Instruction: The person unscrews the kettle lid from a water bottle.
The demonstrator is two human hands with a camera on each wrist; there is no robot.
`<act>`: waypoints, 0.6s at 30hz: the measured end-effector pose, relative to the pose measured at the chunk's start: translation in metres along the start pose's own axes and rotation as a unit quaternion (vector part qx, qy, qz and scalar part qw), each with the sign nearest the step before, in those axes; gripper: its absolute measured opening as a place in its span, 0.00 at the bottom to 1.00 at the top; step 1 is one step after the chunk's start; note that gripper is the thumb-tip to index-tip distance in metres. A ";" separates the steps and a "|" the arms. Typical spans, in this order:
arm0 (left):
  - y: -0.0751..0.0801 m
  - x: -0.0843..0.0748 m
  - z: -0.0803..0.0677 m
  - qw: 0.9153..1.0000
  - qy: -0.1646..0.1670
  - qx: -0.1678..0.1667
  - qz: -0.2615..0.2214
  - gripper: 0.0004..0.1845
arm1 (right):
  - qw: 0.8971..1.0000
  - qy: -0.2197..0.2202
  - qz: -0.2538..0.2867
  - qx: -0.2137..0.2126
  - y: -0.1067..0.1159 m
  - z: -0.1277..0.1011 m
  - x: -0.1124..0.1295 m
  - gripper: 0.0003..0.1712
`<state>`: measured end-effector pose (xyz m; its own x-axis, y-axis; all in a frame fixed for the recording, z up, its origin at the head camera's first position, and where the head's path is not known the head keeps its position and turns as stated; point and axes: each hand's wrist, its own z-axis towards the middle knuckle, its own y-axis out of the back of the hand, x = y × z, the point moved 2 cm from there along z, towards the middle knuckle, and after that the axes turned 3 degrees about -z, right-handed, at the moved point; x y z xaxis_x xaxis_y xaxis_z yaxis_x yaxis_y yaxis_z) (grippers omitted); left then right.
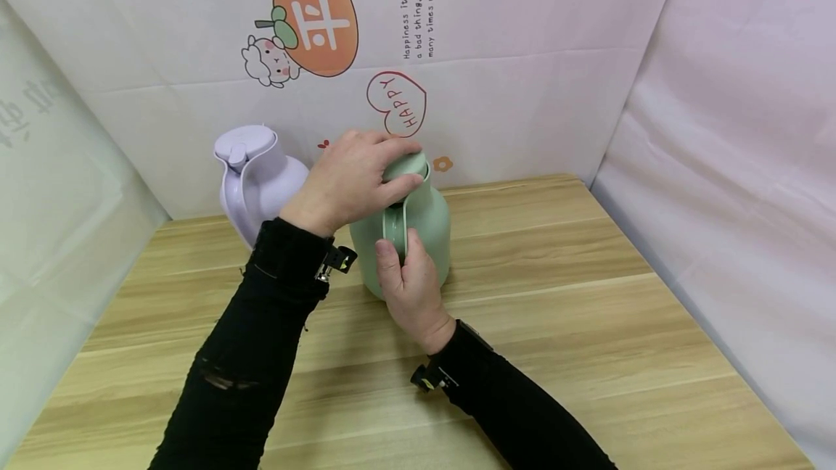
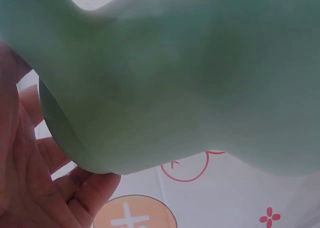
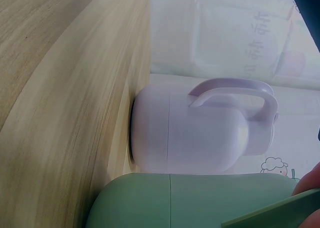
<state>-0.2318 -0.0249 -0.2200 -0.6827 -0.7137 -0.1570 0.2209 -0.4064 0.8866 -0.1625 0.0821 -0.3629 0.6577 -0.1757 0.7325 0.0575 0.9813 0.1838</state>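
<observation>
A light green thermos jug [image 1: 434, 231] stands upright on the wooden table. My left hand [image 1: 349, 180] reaches over its top and grips the green lid [image 1: 410, 164], thumb on the near side and fingers on the far side. Lower down, my right hand [image 1: 415, 297] holds the jug's handle [image 1: 395, 222], with the thumb along it. Up close in the left wrist view, the green jug [image 2: 165, 88] fills most of the picture, and fingertips touch the rim of its top. The right wrist view catches only part of the green jug [image 3: 145, 200], along the bottom.
A lavender thermos jug [image 1: 257, 183] stands upright left of the green one, partly behind my left hand and sleeve. White printed cloth [image 1: 522, 71] hangs behind the wooden table [image 1: 555, 296] and on both sides.
</observation>
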 end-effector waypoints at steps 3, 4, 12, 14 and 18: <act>-0.001 -0.002 0.000 1.000 0.021 0.000 0.015 0.25 | 1.000 0.000 0.000 -0.002 0.000 0.000 0.000 0.18; -0.001 -0.003 0.000 0.999 0.029 0.001 0.021 0.25 | 1.000 0.001 0.000 -0.002 0.000 0.000 0.000 0.17; -0.002 -0.006 -0.001 0.996 0.062 -0.002 0.059 0.30 | 1.000 0.006 0.001 0.000 -0.001 0.000 -0.001 0.17; -0.003 -0.006 -0.001 0.996 0.062 -0.005 0.067 0.30 | 1.000 0.007 0.002 0.001 0.000 0.000 -0.001 0.17; -0.003 -0.007 0.000 0.995 0.060 -0.012 0.082 0.31 | 1.000 0.006 0.004 0.001 0.000 0.000 -0.001 0.15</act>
<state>-0.2281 -0.0188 -0.2220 -0.5481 -0.8341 -0.0628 0.3409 -0.2913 0.8938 -0.1627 0.0820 -0.3636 0.6667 -0.1663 0.7265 0.0497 0.9825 0.1794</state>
